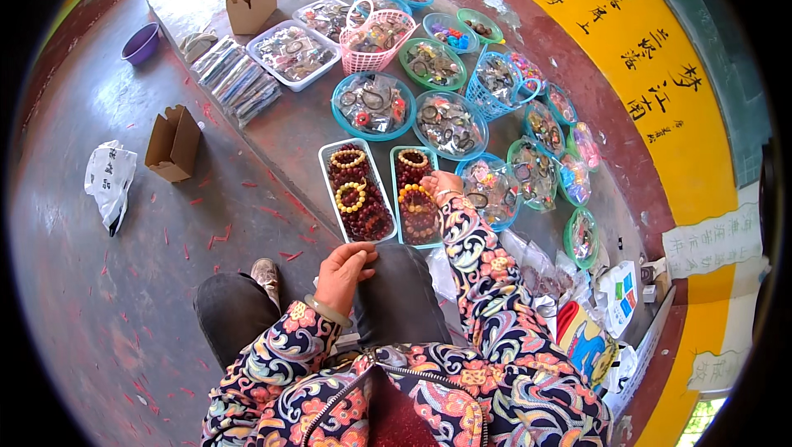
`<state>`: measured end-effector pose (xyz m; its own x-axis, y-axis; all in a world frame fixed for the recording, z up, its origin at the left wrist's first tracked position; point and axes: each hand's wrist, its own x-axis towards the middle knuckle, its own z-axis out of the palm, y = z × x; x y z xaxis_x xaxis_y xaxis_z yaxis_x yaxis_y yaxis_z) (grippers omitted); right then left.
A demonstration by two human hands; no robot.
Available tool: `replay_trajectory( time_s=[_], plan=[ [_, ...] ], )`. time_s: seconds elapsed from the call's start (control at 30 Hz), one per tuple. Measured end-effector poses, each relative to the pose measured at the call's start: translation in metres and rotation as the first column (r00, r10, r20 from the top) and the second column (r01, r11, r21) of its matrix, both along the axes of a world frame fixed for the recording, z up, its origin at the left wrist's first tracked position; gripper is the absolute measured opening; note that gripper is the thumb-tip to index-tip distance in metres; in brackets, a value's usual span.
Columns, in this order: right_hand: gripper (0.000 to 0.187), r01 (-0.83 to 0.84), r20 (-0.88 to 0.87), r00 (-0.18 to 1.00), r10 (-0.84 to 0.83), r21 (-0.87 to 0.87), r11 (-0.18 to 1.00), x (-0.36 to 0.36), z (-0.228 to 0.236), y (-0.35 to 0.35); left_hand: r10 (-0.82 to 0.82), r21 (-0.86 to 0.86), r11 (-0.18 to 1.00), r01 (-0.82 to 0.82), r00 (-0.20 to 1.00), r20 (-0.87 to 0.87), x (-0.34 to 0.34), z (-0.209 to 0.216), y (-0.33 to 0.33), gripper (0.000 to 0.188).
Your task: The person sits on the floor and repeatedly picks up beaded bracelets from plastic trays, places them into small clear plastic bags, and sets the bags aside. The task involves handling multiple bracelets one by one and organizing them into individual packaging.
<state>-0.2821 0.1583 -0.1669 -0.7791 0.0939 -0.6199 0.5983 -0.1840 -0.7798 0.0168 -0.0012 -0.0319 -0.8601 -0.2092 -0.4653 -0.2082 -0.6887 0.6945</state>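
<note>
My right hand (445, 186) reaches over the right edge of a narrow pale-green tray (398, 224). Its fingers are bent at a yellow-orange bead bracelet (412, 191); whether they grip it, I cannot make out. Dark red bead bracelets (420, 220) fill the tray, with a tan bead bracelet (412, 158) at the far end. Above my knee, my left hand (340, 276) has its fingers pressed together; anything inside them is hidden. Close by stands a white tray (328, 183) of dark red bracelets, with a yellow bead bracelet (351, 197) on top.
Round baskets, such as a blue basket (337, 121) and a green basket (410, 75), hold small bagged trinkets. A pink handled basket (371, 61) stands farther back. Cardboard boxes (172, 146), a white plastic bag (109, 179) and a purple basin (142, 44) are on the left.
</note>
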Motion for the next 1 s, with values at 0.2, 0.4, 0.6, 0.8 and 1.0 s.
replay_trajectory(
  time_s=[0.2, 0.4, 0.6, 0.8, 1.0],
  plan=[
    [0.028, -0.349, 0.006, 0.937, 0.351, 0.107, 0.931, 0.063, 0.026, 0.091, -0.037, -0.322, 0.947, 0.009, 0.996, -0.082, 0.000, 0.008, 0.006, 0.018],
    [0.027, -0.060, -0.018, 0.998, 0.062, 0.109, 0.992, 0.122, 0.010, 0.239, -0.576, -0.873, 0.455, -0.175, 0.690, -0.438, 0.001, 0.037, 0.032, 0.007],
    [0.021, 0.265, -0.053, 0.964, -0.262, 0.295, 0.918, 0.162, -0.021, 0.371, -0.800, -0.952, 0.190, -0.239, 0.525, -0.291, 0.005, 0.035, 0.063, 0.028],
    [0.026, 0.342, -0.326, 0.886, -0.329, -0.017, 0.940, 0.191, -0.051, 0.580, -0.804, -0.903, 0.102, -0.417, 0.500, -0.322, -0.003, 0.026, 0.085, 0.027],
    [0.024, 0.239, -0.313, 0.948, 0.050, 0.811, 0.534, 0.165, -0.049, 0.568, -0.815, -0.901, -0.022, -0.433, 0.530, -0.234, -0.006, 0.023, 0.097, 0.028]
  ],
)
